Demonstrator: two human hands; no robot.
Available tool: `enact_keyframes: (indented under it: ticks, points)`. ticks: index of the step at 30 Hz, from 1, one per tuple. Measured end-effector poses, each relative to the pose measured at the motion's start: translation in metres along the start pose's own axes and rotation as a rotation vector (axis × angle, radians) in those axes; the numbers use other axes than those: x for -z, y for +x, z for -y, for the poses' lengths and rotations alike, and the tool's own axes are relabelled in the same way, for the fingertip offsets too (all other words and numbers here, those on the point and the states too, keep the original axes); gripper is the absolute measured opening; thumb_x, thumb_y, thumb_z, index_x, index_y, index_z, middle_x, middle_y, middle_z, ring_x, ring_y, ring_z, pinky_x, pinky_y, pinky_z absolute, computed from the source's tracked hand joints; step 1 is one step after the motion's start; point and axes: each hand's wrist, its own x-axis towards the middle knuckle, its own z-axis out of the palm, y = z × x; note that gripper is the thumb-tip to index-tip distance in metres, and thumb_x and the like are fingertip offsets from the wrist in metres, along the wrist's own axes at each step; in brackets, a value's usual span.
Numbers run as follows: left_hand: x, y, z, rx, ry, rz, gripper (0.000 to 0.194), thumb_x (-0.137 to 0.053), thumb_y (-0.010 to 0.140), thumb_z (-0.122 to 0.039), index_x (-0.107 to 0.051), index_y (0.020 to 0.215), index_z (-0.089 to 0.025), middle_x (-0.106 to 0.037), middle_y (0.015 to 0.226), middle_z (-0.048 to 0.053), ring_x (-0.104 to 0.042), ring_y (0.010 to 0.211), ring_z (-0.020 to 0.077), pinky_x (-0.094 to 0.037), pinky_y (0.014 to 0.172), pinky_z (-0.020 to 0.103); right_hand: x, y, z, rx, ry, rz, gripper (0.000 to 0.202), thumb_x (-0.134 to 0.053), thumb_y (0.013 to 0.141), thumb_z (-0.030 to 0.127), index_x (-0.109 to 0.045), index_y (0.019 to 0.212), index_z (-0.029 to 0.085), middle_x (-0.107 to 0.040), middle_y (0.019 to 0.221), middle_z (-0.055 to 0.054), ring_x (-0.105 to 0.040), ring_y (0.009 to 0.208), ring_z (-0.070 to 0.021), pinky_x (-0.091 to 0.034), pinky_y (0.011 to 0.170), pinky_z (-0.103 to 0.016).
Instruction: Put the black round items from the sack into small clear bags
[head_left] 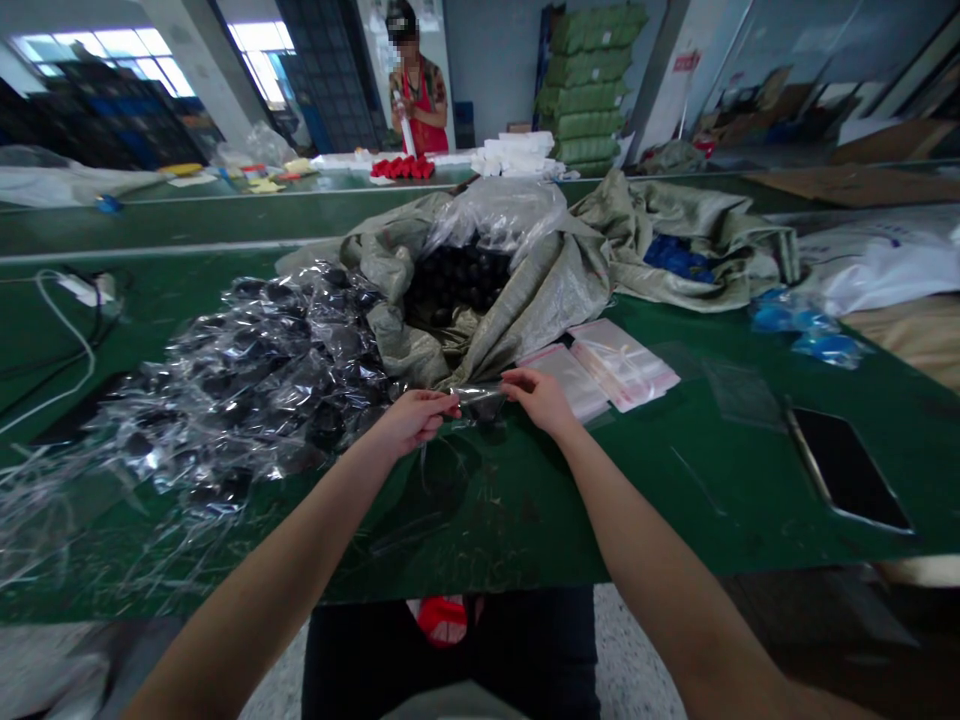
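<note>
A clear plastic bag (478, 400) with something dark in it is stretched between my two hands, just above the green table. My left hand (420, 418) pinches its left end, and my right hand (538, 398) pinches the right end. Behind them an open woven sack (525, 300) holds many black round items (457, 280). To the left lies a large heap of black items in clear bags (270, 370). Flat stacks of clear bags (622, 365) lie just beyond my right hand.
A phone (851, 467) lies at the right. Another sack (697, 240) with blue items stands at the back right. White and black cables (82, 350) run along the left. Across the table a person in a red apron (424, 110) stands behind red items (403, 168).
</note>
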Motion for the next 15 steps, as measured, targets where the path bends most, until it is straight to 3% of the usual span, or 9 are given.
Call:
enact_keyframes:
  ticks: [4,8,11,15]
  points:
    - [0.004,-0.002,0.006,-0.048,0.049,0.020,0.036,-0.079,0.070,-0.040,-0.065,0.078,-0.009,-0.044,0.052,-0.006,-0.020,0.038,-0.0003,-0.010,0.035,0.017,0.003,-0.003,0.007,-0.016,-0.120,-0.060,0.026,-0.072,0.075,0.033,-0.068,0.094,0.017,-0.068,0.074,-0.001,-0.060,0.061,-0.0126,-0.050,0.059,-0.027]
    - [0.006,-0.003,0.012,-0.096,0.133,0.056,0.042,-0.076,0.073,-0.047,-0.069,0.088,-0.008,-0.028,0.047,-0.011,-0.018,0.039,0.0017,-0.011,0.037,0.018,0.002,-0.006,0.016,-0.191,0.080,0.000,0.031,-0.070,0.077,0.031,-0.058,0.102,0.018,-0.065,0.062,0.002,-0.056,0.046,-0.0111,-0.042,0.040,-0.021]
    - [0.005,-0.004,0.014,-0.116,0.200,0.070,0.045,-0.073,0.075,-0.049,-0.070,0.094,-0.009,-0.024,0.047,-0.011,-0.018,0.039,0.0028,-0.012,0.037,0.019,0.000,-0.007,0.023,-0.337,0.311,0.035,0.026,-0.064,0.082,0.023,-0.049,0.103,0.019,-0.072,0.072,-0.003,-0.068,0.057,-0.0154,-0.048,0.043,-0.020]
    - [0.004,-0.004,0.014,-0.120,0.244,0.061,0.045,-0.070,0.078,-0.050,-0.070,0.097,-0.009,-0.024,0.047,-0.011,-0.019,0.039,0.0035,-0.012,0.037,0.019,-0.001,-0.008,0.027,-0.403,0.455,0.064,0.024,-0.061,0.088,0.032,-0.044,0.101,0.021,-0.073,0.080,-0.005,-0.074,0.067,-0.0190,-0.056,0.050,-0.024]
